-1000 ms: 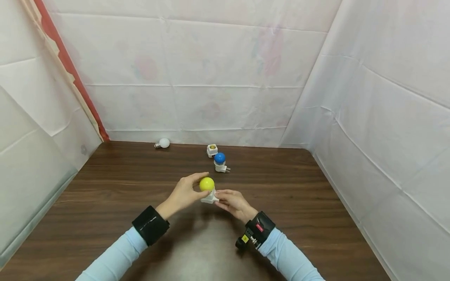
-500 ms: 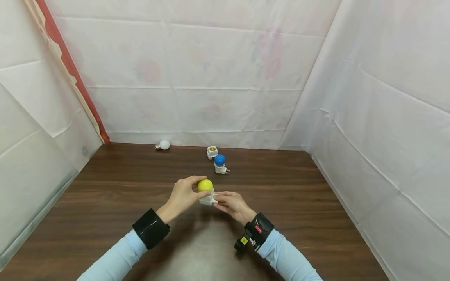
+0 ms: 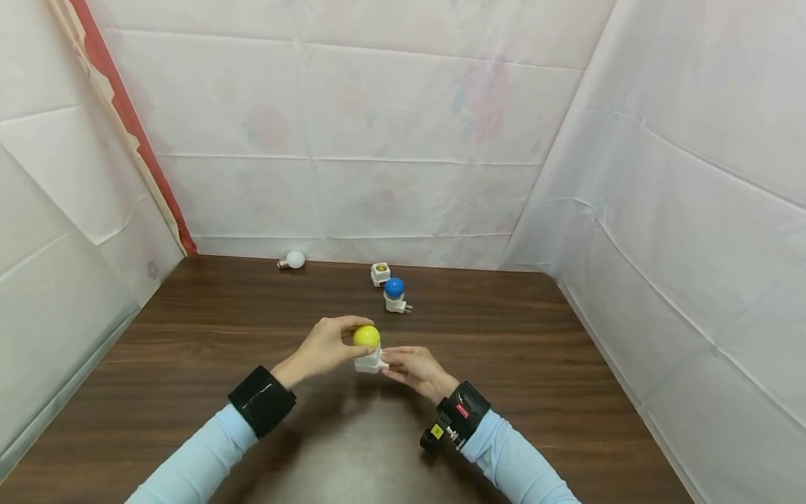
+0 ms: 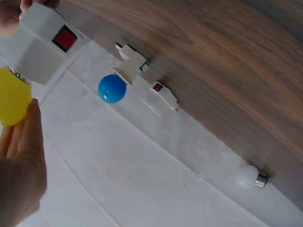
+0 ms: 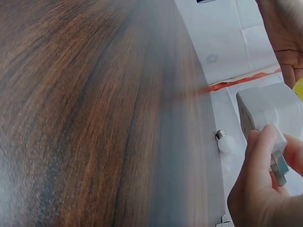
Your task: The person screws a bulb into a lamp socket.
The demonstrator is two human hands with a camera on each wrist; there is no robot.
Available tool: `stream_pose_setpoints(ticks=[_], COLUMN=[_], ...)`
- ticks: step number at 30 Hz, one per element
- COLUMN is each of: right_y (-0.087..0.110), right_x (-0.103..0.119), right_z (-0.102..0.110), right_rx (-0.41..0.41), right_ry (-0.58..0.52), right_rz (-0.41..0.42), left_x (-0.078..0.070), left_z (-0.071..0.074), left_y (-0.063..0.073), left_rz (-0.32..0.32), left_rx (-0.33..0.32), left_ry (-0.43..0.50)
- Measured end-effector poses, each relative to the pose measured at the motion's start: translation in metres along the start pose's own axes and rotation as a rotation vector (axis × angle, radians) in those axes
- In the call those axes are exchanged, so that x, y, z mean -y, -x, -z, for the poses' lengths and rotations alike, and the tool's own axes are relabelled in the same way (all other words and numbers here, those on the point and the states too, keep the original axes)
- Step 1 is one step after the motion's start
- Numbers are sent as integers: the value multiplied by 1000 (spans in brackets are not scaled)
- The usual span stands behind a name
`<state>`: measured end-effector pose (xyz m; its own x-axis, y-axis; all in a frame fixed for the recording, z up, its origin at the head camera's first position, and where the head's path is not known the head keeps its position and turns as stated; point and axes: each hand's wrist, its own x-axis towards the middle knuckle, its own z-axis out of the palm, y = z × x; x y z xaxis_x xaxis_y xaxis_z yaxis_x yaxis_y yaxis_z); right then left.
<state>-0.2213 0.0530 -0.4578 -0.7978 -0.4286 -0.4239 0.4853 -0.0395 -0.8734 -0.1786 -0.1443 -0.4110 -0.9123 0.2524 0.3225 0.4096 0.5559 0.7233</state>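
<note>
Between the thumb and fingers of my left hand (image 3: 321, 346) is a yellow light bulb (image 3: 366, 336), round and glossy. It sits on top of a white plug-in lamp socket (image 3: 367, 365), held upright above the table. In the left wrist view a red switch (image 4: 64, 38) shows on the socket's side, and a sliver of the bulb's metal base (image 4: 18, 74) is visible at the joint. My right hand (image 3: 418, 371) pinches the socket's plug end from the right. Its flat metal prongs (image 5: 279, 166) stick out between my fingers in the right wrist view.
Farther back, a blue bulb (image 3: 394, 287) stands in another white socket (image 3: 394, 304) with prongs pointing right. Just behind is a bulbless white socket (image 3: 380, 274). A white bulb (image 3: 295, 260) lies at the table's (image 3: 208, 329) back edge. White sheeting (image 3: 390, 196) encloses the back and sides.
Both hands have shifted slightly left and nearer to me with the yellow bulb and its socket. The left wrist has swung a little to the left. Both grips stay on.
</note>
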Motion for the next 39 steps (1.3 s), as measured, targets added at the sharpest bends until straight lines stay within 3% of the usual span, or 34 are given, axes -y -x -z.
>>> stream_pose_setpoints(ticks=[6,11,16,23,26,29,39], right_y=[-1,-3,-5,-5,-4,-4,-4], right_x=[-1,-1,-1,-2,-2,-3,-1], right_z=[2,2,0,-3,-4,-4,0], right_rx=[11,16,14,-4,0,6,40], right_ry=[16,12,3,-25,-35,-32,3], right_rz=[-28,-37,-14,20,31,21,-25], left_x=[8,9,7,-6,-10,-10,-5], left_z=[4,6,2,-12,-15,-16,-12], left_y=[-3,-6,-6,1,2,3,4], left_rz=[-13,15,64,94,85,82,51], left_rx=[97,132,57,-156,-205,-211,-146], left_ry=[48,92,69,-131,-172,-167,-123])
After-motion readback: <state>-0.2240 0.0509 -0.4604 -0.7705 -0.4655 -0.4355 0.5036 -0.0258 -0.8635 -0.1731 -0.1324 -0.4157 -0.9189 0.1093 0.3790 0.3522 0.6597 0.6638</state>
